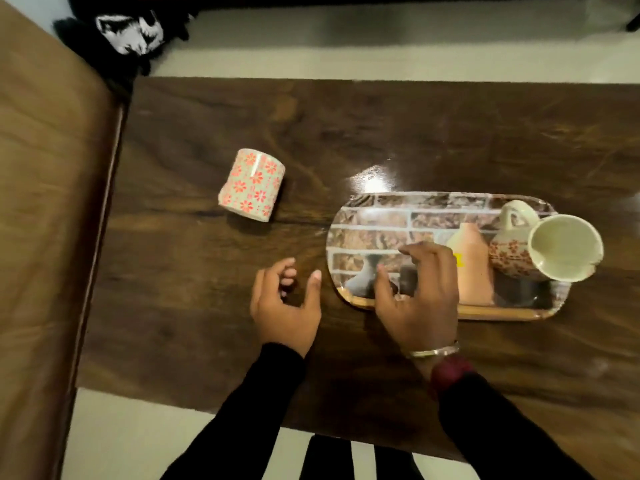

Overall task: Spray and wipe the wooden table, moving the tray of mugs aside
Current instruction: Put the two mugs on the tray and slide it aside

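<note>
The dark brown wooden table [381, 133] carries an oblong glossy tray with a brick pattern [381, 220], which lies toward the right end of the table, close to its near edge. At the right end of the tray stands a cream mug with a red flower band [540, 251], and just beside it a plain peach-coloured mug or small pot [472, 271]; which of the two it is, I cannot tell. A third mug, pale with red-orange flowers [252, 185], stands alone on the table, nearer the left end and well apart from the tray.

The right hand [419, 299] rests over the near left part of the tray, its fingers spread and bent, touching the surface but clamping nothing. The left hand [285, 303] hovers loosely curled above the bare wood, just beside the left end of the tray, and it holds nothing.

I judge that the step in hand is taking hold of the tray to move it aside; no spray bottle and no cloth are in view. The next move calls for a firm grasp on the rims and a level carry, because the mugs stand loose and could slide.
</note>
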### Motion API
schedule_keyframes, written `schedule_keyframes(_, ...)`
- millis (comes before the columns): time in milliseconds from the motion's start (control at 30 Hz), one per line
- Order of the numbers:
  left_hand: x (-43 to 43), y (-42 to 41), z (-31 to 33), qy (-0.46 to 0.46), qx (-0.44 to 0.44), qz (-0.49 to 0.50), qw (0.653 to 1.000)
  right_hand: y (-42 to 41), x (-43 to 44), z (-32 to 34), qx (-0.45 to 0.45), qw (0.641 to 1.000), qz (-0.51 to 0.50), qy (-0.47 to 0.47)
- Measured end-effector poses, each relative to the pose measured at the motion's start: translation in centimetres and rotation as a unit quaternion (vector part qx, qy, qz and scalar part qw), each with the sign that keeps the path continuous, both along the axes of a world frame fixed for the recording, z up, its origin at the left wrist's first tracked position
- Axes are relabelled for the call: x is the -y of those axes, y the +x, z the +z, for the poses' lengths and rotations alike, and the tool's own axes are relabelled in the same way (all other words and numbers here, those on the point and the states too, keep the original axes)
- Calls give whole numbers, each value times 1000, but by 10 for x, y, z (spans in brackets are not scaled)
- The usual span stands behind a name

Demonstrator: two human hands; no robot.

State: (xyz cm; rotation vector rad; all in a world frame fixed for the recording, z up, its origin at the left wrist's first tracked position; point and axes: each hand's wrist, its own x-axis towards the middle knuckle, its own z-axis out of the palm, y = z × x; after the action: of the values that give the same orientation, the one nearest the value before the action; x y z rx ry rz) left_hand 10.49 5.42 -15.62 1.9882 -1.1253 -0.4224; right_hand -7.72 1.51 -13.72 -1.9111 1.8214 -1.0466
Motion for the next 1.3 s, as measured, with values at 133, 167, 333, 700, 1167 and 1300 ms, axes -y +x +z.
schedule_keyframes(133,49,54,-1,52,7,71,996,31,34,-2,-5,995,99,34)
schedule_keyframes(167,63,66,-2,81,-4,89,993,38,37,-3,-2,993,110,39)
schedule_keyframes(333,104,94,-13,121,-10,59,991,57,22,-11,-1,992,93,79)
schedule_keyframes(700,93,77,41,-56,148,-181,971,25,-13,-9,45,994,-33,98)
schedule_keyframes(1167,103,-61,76,112,266,-430,856,-95,-68,-13,-6,989,-137,49)
schedule_keyframes(1300,104,-74,70,122,262,-404,868,-119,-67,-15,-8,987,-155,51)
